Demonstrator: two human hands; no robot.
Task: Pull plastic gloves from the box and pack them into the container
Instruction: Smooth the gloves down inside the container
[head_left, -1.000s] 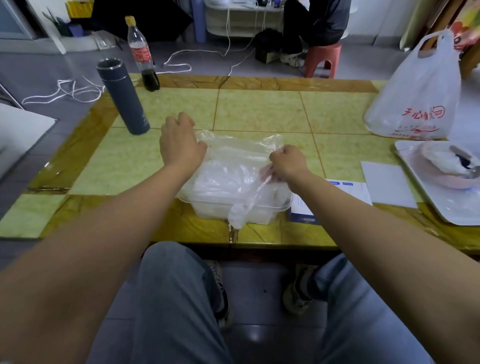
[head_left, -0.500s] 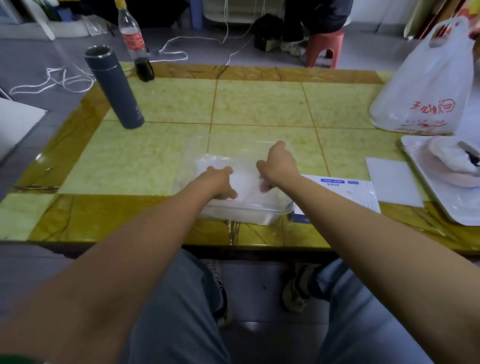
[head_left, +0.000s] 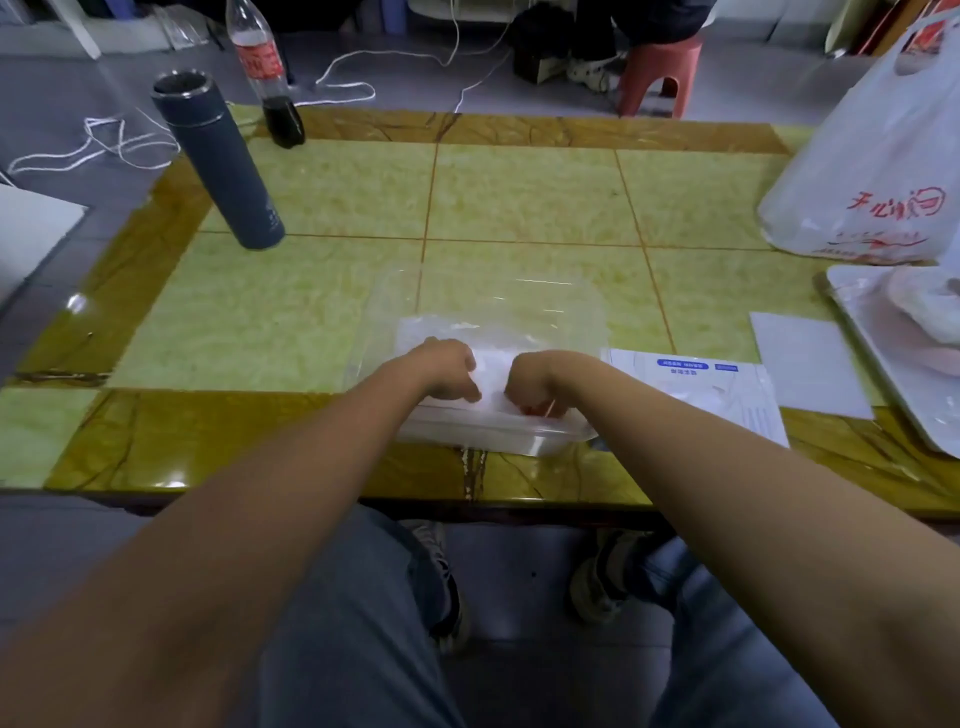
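A clear plastic container (head_left: 584, 312) stands near the table's front edge, with a pile of thin plastic gloves (head_left: 441, 332) inside it. Both of my hands are down in its near half, close together. My left hand (head_left: 448, 368) has its knuckles up and its fingers curled down into the gloves. My right hand (head_left: 535, 385) is bent the same way, its fingertips buried in the gloves by the near wall. The white and blue glove box (head_left: 696, 387) lies flat just right of the container.
A dark grey flask (head_left: 218, 161) and a cola bottle (head_left: 265, 73) stand at the back left. A white plastic bag (head_left: 872, 156) sits at the back right, with a tray (head_left: 878, 374) and a white sheet (head_left: 808, 364) in front of it. A pink stool (head_left: 654, 73) stands beyond the table.
A glove that hung over the container's front has gone inside. My left hand came from the far left rim down into the container, and both hands have shifted toward the near wall.
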